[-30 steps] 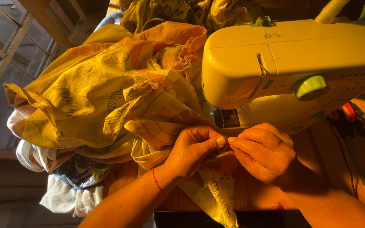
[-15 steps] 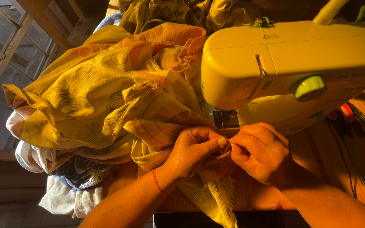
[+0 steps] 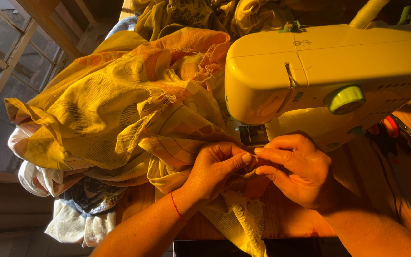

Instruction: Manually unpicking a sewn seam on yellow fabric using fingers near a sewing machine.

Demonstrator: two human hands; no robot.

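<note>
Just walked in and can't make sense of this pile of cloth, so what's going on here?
A person sits at a pale sewing machine on a wooden table. The left hand and right hand meet just in front of the needle area, pinching an edge of yellow patterned fabric. Most of the fabric is bunched to the left of the machine, and a frayed end hangs over the table's near edge. Scissors lie to the right.

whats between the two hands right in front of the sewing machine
In the head view, a pinched fold of yellow patterned fabric lies between the left hand and right hand, whose fingertips nearly meet.
</note>
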